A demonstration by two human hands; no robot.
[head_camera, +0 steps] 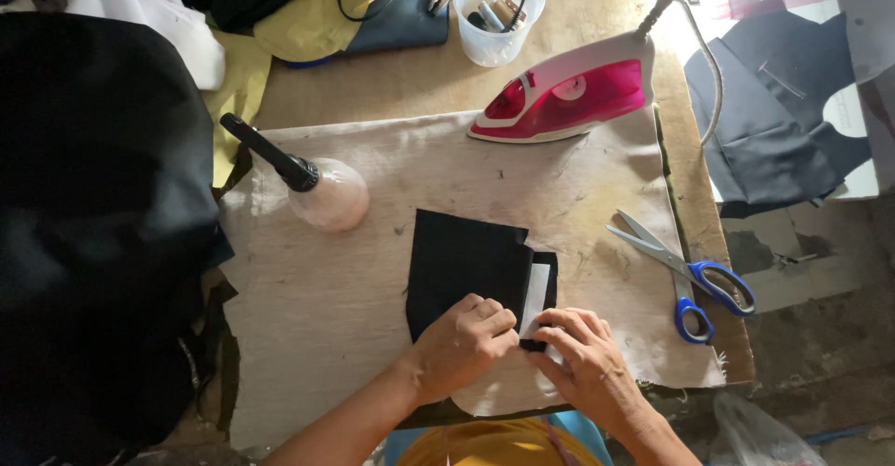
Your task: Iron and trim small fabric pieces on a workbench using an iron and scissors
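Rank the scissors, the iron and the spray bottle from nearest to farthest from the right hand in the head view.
From the right hand:
1. Scissors, just to its right on the cloth.
2. Iron, above it at the board's far edge.
3. Spray bottle, far upper left.

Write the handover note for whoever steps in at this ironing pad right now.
Left hand: knuckles down on the black fabric piece, pressing it flat.
Right hand: fingertips pinching the white strip at the fabric's folded right edge.
Done: strip laid along the fold.
Left: iron stands unused at the pad's top; scissors lie to the right, spray bottle to the left.
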